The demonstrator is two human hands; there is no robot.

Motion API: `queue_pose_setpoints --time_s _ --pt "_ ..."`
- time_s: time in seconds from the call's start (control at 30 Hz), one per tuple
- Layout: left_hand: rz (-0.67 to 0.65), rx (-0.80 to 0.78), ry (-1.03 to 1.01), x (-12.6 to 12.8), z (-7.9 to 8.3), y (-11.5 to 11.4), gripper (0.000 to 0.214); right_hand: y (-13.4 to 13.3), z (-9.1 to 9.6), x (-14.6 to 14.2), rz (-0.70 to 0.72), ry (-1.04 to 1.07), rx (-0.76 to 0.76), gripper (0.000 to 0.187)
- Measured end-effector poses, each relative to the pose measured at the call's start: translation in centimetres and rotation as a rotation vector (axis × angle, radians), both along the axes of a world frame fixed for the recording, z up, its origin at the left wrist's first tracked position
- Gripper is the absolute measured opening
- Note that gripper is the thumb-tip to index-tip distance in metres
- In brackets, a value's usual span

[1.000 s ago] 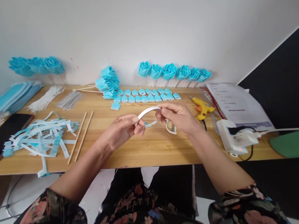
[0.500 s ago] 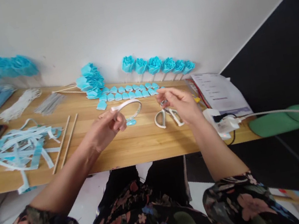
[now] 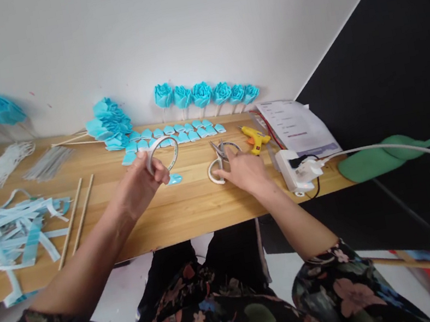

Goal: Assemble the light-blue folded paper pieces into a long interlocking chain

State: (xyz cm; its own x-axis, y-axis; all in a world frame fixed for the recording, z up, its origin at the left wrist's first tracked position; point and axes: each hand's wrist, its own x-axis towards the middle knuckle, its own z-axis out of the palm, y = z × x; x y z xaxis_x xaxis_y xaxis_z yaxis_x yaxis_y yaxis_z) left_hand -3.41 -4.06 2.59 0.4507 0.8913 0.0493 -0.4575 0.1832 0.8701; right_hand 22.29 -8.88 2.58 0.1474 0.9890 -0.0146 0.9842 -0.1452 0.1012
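Note:
In my left hand [image 3: 141, 182] is a roll of white tape [image 3: 175, 154], pinched at its near side and held up above the table as a thin ring. My right hand [image 3: 244, 170] is down on a pair of scissors [image 3: 216, 173] with white handles, its fingers closing around the handle part. One handle loop shows left of the thumb, while the other is hidden beneath the hand. A second ring, like another tape roll [image 3: 233, 145], lies beside the scissors blades. Between my hands rests a small shiny blue piece [image 3: 174, 178]. Two rows of blue petals [image 3: 181, 138] lie behind.
Blue fabric roses [image 3: 202, 94] lean along the wall, with a petal pile [image 3: 111, 125] further left. A yellow glue gun [image 3: 256, 138], papers [image 3: 295, 124] and a power strip [image 3: 292, 169] stand right. Cut strips [image 3: 23, 233], two wooden sticks [image 3: 83, 215] and grey wires [image 3: 48, 164] lie left.
My right hand has gone down from above the scissors onto their handles. My left hand has tilted the tape roll more upright. The view has turned right, bringing the glue gun into sight.

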Motion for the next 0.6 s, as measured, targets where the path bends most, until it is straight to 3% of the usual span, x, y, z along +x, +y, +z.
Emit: queue_pose_setpoints --time_s 0.2,0.27,0.33,0.43,0.6 --pt "0.055 0.091 0.081 1.4 -0.6 0.9 0.051 0.4 0.9 1.9 0.005 0.142 -0.056 0.060" --pt "0.038 0.106 0.060 1.4 -1.2 1.2 0.051 0.0 1.2 3.2 0.028 0.401 0.059 0.060" --pt "0.016 0.109 0.042 1.4 -1.8 1.4 0.052 -0.9 1.5 3.8 0.131 0.837 0.113 0.061" --pt "-0.018 0.109 0.024 1.2 -2.5 1.5 0.055 -2.5 1.5 2.8 0.316 1.468 -0.043 0.066" --pt "-0.049 0.137 0.026 1.0 -2.7 1.4 0.059 -4.3 1.3 -0.8 0.399 1.743 -0.361 0.061"
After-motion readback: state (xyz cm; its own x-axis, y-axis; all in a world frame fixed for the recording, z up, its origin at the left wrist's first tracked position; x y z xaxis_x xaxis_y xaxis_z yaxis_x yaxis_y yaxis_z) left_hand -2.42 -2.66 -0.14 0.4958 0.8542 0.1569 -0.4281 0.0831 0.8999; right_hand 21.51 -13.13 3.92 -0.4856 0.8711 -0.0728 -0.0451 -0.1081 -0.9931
